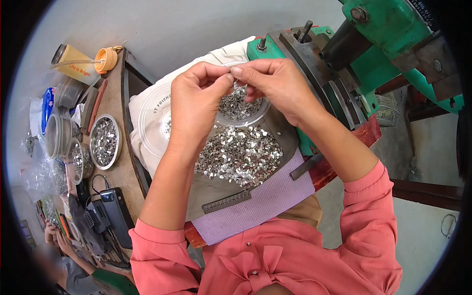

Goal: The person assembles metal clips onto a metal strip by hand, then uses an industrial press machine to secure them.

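My left hand (196, 93) and my right hand (275, 86) meet at their fingertips, both pinched closed. Whatever lies between the fingers is too small and hidden to make out. Just below them stands a clear round tub (253, 118) full of thin silvery metal pieces (238, 105). Nearer to me, a broad heap of small shiny flat metal pieces (241, 155) is spread over the work surface. Partly behind my left wrist is a clear round lid or dish (150, 123) on a cream cloth bag (140, 103).
A green press machine (388, 29) rises at the right. Dark toothed metal bar (226, 201) and purple mat (260, 211) lie along the near edge. On the left table are a steel bowl (118, 147) of metal pieces, a black power bank (115, 211) and an orange-capped bottle (78, 64). Another person's hands (59, 238) show lower left.
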The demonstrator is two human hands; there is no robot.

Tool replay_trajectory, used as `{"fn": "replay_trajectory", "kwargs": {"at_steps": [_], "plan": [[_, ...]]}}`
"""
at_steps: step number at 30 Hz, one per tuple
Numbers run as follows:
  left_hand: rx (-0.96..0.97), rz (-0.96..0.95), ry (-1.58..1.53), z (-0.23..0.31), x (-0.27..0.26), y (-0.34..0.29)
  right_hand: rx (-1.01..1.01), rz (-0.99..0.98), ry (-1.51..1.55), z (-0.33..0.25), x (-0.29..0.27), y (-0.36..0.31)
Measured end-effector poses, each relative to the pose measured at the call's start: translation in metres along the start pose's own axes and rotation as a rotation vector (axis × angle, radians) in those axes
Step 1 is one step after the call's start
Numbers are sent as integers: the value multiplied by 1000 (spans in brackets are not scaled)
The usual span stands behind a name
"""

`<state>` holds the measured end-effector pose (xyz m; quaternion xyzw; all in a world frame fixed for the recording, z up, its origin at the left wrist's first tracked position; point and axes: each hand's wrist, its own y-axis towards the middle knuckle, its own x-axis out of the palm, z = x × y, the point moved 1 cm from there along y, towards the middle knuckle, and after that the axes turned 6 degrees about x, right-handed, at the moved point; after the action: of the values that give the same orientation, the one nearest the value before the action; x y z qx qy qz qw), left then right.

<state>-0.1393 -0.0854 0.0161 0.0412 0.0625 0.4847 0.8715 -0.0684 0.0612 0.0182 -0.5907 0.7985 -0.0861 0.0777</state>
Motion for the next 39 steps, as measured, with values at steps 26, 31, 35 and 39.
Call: {"fn": "replay_trajectory", "kwargs": {"at_steps": [26, 31, 35, 39], "plan": [[-70, 60, -270, 5, -7, -12, 26, -11, 79, -1, 7, -3], [-54, 30, -275, 8, -5, -18, 158, -75, 246, 0, 1, -3], [-53, -6, -249, 4, -9, -17, 186, -120, 208, -3, -3, -4], [-34, -14, -225, 2, -8, -17, 82, -56, 23, -5, -2, -5]]}}
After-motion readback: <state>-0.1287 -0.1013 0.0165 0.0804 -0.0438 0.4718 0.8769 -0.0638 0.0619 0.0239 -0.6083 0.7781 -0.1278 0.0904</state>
